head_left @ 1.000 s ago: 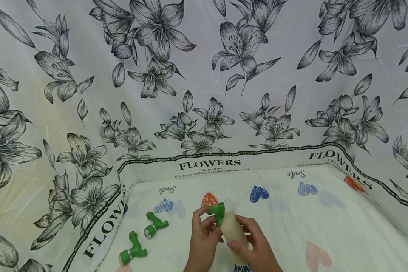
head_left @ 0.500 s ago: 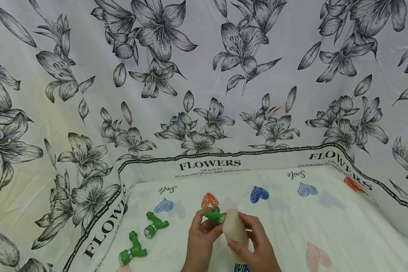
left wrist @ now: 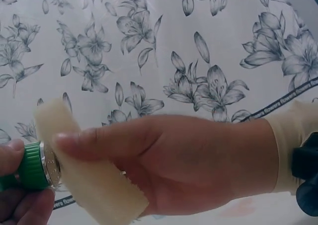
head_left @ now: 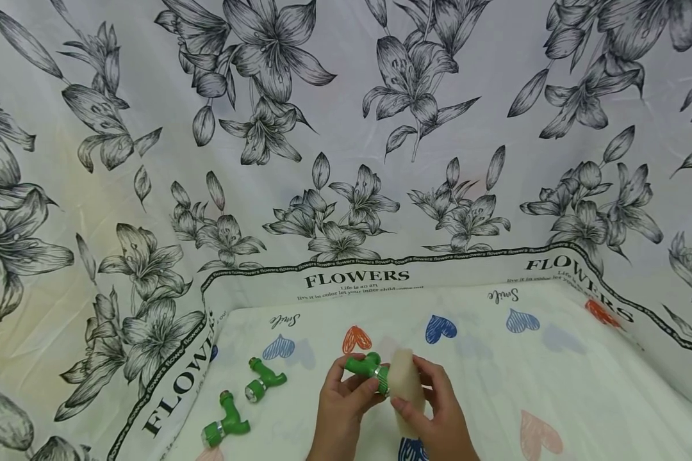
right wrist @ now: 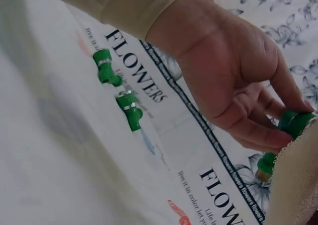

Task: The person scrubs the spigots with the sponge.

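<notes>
In the head view my left hand (head_left: 343,403) holds a green plastic tap (head_left: 359,365) between thumb and fingers. Its ribbed knob end with a silvery face points right, up against a cream sponge block (head_left: 406,378). My right hand (head_left: 441,410) grips that sponge, thumb on the near side and fingers behind. The left wrist view shows the tap's silvery face (left wrist: 51,163) right at the flat side of the sponge (left wrist: 102,190). In the right wrist view, left fingers pinch the tap (right wrist: 295,123), partly covered by the sponge (right wrist: 295,185).
Two more green taps lie on the white heart-print cloth to the left, one (head_left: 265,380) farther back and one (head_left: 226,422) nearer. Behind the cloth rises a floral-print curtain (head_left: 346,192), which also runs along both sides.
My left hand has turned the tap so its knob end faces right, toward the sponge. The sponge has tilted more upright and shifted slightly right. The two lying taps stayed put.
</notes>
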A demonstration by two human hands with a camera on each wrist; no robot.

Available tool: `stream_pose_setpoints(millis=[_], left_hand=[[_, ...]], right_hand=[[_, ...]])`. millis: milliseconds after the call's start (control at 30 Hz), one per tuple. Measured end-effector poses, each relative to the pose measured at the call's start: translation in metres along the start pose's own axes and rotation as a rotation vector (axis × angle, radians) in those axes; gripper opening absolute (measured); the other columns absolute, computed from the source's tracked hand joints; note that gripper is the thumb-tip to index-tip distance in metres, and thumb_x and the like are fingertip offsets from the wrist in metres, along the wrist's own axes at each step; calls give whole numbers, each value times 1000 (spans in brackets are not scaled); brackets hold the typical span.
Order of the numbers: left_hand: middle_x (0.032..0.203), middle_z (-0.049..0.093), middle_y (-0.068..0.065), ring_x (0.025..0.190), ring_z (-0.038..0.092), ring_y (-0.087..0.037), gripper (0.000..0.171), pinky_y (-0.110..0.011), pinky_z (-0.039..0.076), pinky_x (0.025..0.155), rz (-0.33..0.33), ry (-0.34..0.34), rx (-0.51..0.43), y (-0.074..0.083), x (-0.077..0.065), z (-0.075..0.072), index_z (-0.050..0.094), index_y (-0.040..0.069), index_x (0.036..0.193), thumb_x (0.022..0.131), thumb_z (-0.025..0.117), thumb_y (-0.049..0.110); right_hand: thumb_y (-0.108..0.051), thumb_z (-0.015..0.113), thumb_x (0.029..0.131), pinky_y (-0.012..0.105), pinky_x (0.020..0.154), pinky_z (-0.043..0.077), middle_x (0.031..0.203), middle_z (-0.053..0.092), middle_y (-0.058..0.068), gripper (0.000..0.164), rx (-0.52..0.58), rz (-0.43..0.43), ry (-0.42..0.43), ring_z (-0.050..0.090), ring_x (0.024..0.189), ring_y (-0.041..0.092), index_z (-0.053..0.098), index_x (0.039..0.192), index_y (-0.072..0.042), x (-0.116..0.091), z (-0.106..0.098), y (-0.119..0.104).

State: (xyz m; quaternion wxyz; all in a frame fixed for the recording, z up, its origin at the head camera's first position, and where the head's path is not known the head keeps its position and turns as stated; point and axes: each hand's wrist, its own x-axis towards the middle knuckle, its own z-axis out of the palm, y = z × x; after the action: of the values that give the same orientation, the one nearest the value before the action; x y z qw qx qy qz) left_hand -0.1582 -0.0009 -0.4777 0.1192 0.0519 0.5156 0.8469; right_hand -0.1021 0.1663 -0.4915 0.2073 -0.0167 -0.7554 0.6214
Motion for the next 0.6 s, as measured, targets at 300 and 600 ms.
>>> stream_pose_setpoints(millis=[300,600], left_hand=[[140,68,-22,124,70,-37,52,-47,62,97,-3,-7,-33,3,0,2,52,2,142,98,78,-5],[133,71,-24,118,73,-35,54,-45,63,94,0,51,-12,4,1,6,52,1,139,95,82,-4]], right_hand=[[-33,84,99,27,98,56,147,55,9,71,68,192,-51,58,122,27,48,157,-11,7,-3,-2],[-25,85,99,27,98,57,146,56,9,66,135,168,-41,58,120,28,51,153,-9,2,2,-6]])
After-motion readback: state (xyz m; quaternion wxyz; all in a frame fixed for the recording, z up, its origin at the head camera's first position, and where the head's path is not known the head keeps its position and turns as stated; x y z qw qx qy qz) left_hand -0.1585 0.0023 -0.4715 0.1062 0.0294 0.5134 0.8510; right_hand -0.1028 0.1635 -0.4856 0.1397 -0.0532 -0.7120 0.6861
